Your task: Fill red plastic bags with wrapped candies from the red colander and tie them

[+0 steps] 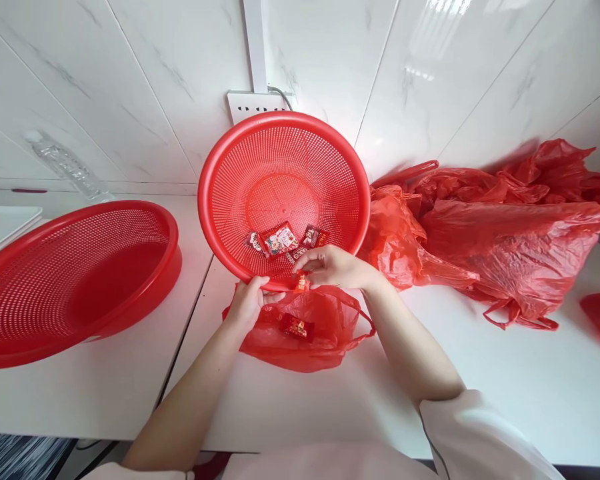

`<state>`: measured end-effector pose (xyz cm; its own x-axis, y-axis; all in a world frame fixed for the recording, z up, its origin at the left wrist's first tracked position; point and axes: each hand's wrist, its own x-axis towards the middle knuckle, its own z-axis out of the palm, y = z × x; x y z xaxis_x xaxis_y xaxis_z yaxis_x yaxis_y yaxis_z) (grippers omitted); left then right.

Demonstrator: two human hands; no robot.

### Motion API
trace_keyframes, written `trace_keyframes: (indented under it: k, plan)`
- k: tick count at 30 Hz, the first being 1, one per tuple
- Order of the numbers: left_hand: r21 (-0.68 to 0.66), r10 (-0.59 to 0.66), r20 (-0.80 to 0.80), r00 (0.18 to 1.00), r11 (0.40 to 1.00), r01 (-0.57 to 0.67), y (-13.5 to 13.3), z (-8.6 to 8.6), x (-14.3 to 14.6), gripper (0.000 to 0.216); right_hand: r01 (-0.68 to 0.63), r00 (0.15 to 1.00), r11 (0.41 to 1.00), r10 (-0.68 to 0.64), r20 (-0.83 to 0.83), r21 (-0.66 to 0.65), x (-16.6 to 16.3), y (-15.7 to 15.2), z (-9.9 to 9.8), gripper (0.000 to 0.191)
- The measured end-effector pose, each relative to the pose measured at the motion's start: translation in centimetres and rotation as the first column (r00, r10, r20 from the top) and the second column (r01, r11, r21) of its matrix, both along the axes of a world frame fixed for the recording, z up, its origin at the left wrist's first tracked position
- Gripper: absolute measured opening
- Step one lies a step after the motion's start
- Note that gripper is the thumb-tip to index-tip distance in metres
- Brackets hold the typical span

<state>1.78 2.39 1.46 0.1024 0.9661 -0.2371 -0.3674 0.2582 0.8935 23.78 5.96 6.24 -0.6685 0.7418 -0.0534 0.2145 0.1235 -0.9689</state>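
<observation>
A red plastic colander basket (285, 143) is tilted toward me, several wrapped candies (279, 240) lying at its lower side. My left hand (247, 303) grips the near rim, thumb over the edge. At the same rim, my right hand (333, 268) pinches a small red-and-gold wrapped candy (303, 281). Under both hands an open red plastic bag (315, 357) rests on the table, and another red wrapped candy (297, 327) lies in it.
A second red colander (167, 267) stands at the left, near a clear plastic bottle (67, 167). Several filled red plastic bags (510, 240) crowd the right side along the wall. A power strip (257, 105) is behind the tilted basket. The white table (380, 407) has a seam left of the bag.
</observation>
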Motion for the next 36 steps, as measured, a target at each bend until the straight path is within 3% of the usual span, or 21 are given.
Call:
trace_keyframes:
  k: [3, 5, 8, 10, 12, 13, 15, 18, 21, 24, 27, 30, 33, 36]
  plan:
    - [0.013, 0.001, -0.012, 1.0, 1.0, -0.001, -0.1, -0.1, 0.0, 0.025, -0.099, 0.995, 0.992, 0.1, 0.009, -0.074, -1.0, -1.1, 0.6, 0.029]
    - [0.018, 0.002, -0.024, 1.0, 1.0, -0.002, -0.1, -0.1, 0.0, 0.026, -0.073, 0.997, 0.994, 0.074, 0.011, -0.079, -1.6, -1.4, 0.7, 0.028]
    - [0.008, 0.021, -0.047, 0.999, 1.0, -0.02, -0.3, 0.1, 0.1, 0.025, 0.141, 0.978, 0.976, -0.164, 0.129, 0.166, -1.8, -0.8, 0.0, 0.023]
    - [-0.002, 0.037, -0.055, 0.998, 0.999, -0.037, -0.4, 0.2, 0.1, 0.022, 0.276, 0.856, 0.853, -0.428, 0.291, 0.443, -1.4, 0.1, -0.9, 0.02]
    - [-0.01, 0.039, -0.054, 0.998, 0.999, -0.04, -0.6, 0.2, 0.1, 0.021, 0.267, 0.626, 0.704, -0.646, 0.437, 0.658, -1.0, 1.0, -1.9, 0.022]
    - [-0.011, 0.038, -0.054, 0.998, 0.999, -0.038, -0.6, 0.1, 0.1, 0.021, 0.218, 0.522, 0.672, -0.693, 0.498, 0.707, -0.8, 1.3, -2.4, 0.025]
    - [-0.016, 0.035, -0.066, 0.997, 0.999, -0.037, -0.8, 0.0, 0.1, 0.02, 0.113, 0.424, 0.704, -0.673, 0.607, 0.701, -0.5, 1.6, -3.1, 0.031]
    - [-0.024, 0.03, -0.09, 0.996, 0.999, -0.032, -0.8, -0.2, 0.2, 0.022, 0.02, 0.464, 0.809, -0.528, 0.711, 0.588, -0.4, 1.5, -3.3, 0.033]
    - [-0.025, 0.035, -0.074, 0.997, 0.999, -0.037, -0.6, -0.3, 0.2, 0.023, -0.033, 0.564, 0.849, -0.419, 0.711, 0.527, -0.4, 1.3, -2.6, 0.031]
    - [-0.026, 0.046, -0.047, 0.998, 0.999, -0.047, -0.3, -0.2, 0.2, 0.021, -0.075, 0.789, 0.853, -0.266, 0.555, 0.516, -0.2, 1.3, -1.8, 0.032]
    - [-0.025, 0.049, -0.033, 0.998, 0.998, -0.049, -0.1, -0.1, 0.1, 0.021, 0.061, 0.883, 0.878, -0.269, 0.384, 0.475, -0.1, 1.5, -1.5, 0.019]
    - [-0.017, 0.052, -0.022, 0.998, 0.998, -0.052, -0.1, 0.2, 0.0, 0.021, 0.204, 0.962, 0.965, -0.228, 0.149, 0.164, 0.0, 1.7, -1.5, 0.022]
    - [-0.001, 0.05, -0.016, 0.999, 0.999, -0.05, -0.1, 0.5, -0.1, 0.023, 0.143, 0.985, 0.976, -0.157, -0.074, -0.162, 0.2, 1.5, -1.3, 0.029]
    - [0.002, 0.046, -0.016, 0.999, 0.999, -0.046, -0.2, 0.6, -0.2, 0.026, 0.131, 0.987, 0.968, -0.147, -0.059, -0.212, 0.4, 1.3, -0.9, 0.03]
